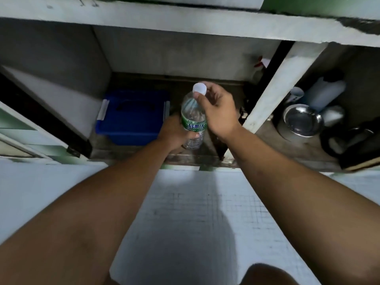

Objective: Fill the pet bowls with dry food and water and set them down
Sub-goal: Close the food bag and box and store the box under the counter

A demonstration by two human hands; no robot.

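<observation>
A clear plastic water bottle (pixel 192 112) with a green label and a white cap (pixel 199 88) stands upright in front of the open lower cabinet. My left hand (pixel 174 132) grips its lower body around the label. My right hand (pixel 216 109) pinches the cap with thumb and fingertips. A shiny metal bowl (pixel 301 120) sits in the right cabinet compartment, apart from both hands.
A blue lidded plastic box (pixel 132 118) rests on the cabinet floor left of the bottle. A white post (pixel 281 85) divides the compartments. Right of it are a white container (pixel 324 95), a kettle-like metal item (pixel 334 115) and dark items (pixel 353 145). Tiled floor (pixel 205 212) lies below.
</observation>
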